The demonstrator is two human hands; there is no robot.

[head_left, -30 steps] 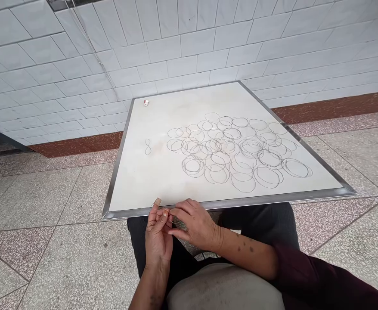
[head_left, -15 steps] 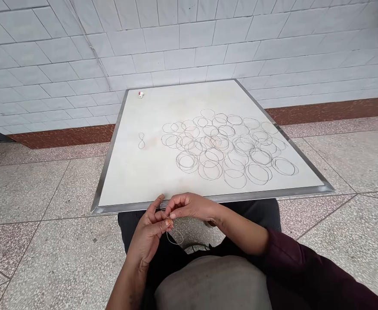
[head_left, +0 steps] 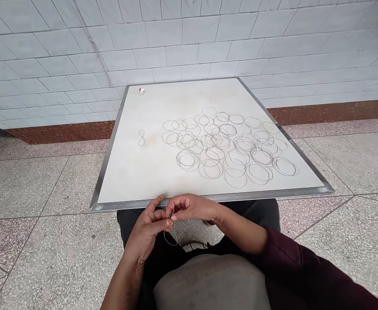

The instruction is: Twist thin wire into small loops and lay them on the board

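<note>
A thin wire loop [head_left: 171,244], bent into a figure eight, is pinched at its middle between my two hands, just in front of the table's near edge. My left hand [head_left: 150,227] grips it between thumb and fingers, with the index finger stretched toward the table edge. My right hand [head_left: 192,207] holds the same wire from the other side, thumb and fingertips pressed together. One small lobe rises above my fingertips and a larger one hangs below them.
The white table [head_left: 127,181] has a metal rim. Several thin wire rings [head_left: 236,178] overlap across its middle and right. A small figure-eight wire [head_left: 141,141] lies at the left, and a small white and red object [head_left: 141,91] sits near the back left corner.
The wire figure eight has turned a little between my fingers, its lower lobe swinging left and its upper lobe right. Both hands keep their grip. The view has shifted slightly.
</note>
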